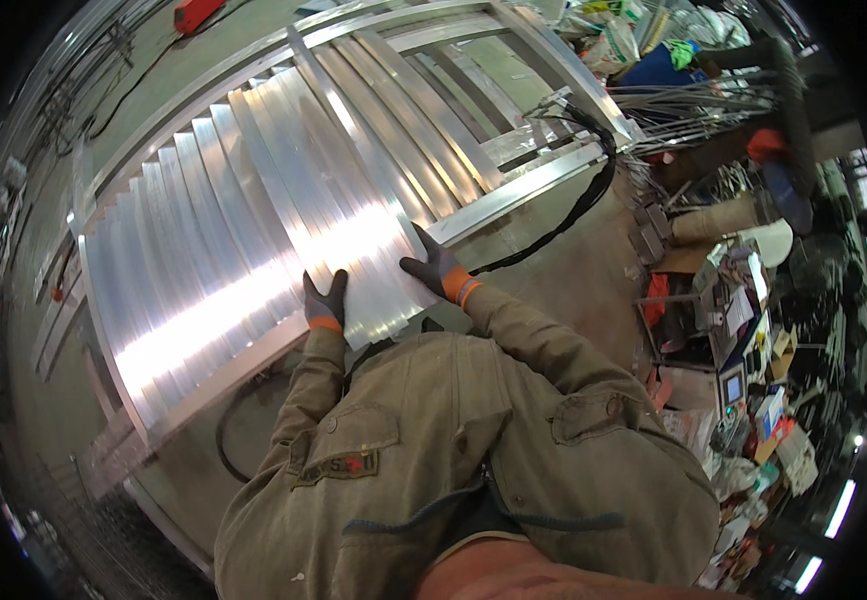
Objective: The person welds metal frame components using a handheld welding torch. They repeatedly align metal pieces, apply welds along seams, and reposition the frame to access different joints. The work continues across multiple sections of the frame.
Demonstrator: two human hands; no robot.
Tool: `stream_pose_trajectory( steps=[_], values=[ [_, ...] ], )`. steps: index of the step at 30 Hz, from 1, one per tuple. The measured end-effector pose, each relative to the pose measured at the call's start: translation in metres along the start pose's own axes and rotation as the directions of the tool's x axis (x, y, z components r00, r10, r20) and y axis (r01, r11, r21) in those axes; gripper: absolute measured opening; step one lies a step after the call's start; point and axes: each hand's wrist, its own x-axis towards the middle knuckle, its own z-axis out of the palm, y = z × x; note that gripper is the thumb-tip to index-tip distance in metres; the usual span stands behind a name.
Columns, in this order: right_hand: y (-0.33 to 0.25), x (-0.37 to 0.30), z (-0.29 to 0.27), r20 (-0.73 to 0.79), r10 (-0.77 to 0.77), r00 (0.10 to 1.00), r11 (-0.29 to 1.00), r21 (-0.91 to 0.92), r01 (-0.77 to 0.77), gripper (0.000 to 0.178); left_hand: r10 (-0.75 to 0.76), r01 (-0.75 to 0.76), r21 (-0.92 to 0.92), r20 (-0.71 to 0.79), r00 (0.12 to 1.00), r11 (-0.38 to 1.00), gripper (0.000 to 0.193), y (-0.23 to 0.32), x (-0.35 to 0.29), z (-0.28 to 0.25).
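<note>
Long ribbed aluminium profiles [303, 150] lie side by side across a metal frame [528, 192]. Their near ends reach close to my waist, and light glares off them. My left hand [325, 302], in a dark grey glove with an orange cuff, grips the left side of the bundle of profiles at its near end. On the bundle's right side is my right hand [440, 268], gloved alike, its thumb over the edge. Both thumbs are spread from the fingers, and some fingertips are hidden by the profiles.
More strips [188, 270] cover the frame's left part; open crossbars show at its far right. A black cable [593, 180] hangs by the right corner. Thin metal rods [698, 105], a cluttered bench [723, 310] and piled scraps [753, 440] stand to the right. A red object [196, 14] lies far left.
</note>
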Motion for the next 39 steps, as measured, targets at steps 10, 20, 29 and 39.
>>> stream_pose_trajectory(
  steps=[10,20,29,39],
  values=[
    [0.041,0.025,-0.155,0.196,-0.244,0.950,0.956,0.211,0.202,0.073,-0.041,0.235,0.418,-0.424,0.905,0.877,0.104,0.052,-0.041,0.018],
    [0.083,0.020,-0.244,0.101,-0.066,0.993,0.992,0.112,0.055,0.068,-0.100,0.121,-0.250,0.094,0.990,0.961,0.061,0.211,-0.122,0.260],
    [0.115,0.045,-0.319,0.106,0.047,0.993,0.960,0.271,-0.074,0.063,-0.095,0.264,-0.508,0.334,0.938,0.820,0.060,0.257,-0.095,0.352],
    [0.128,0.151,-0.343,-0.029,0.061,0.998,0.979,0.198,-0.054,0.061,-0.073,0.223,-0.514,0.296,0.953,0.829,0.054,0.263,0.010,0.417]
  ],
)
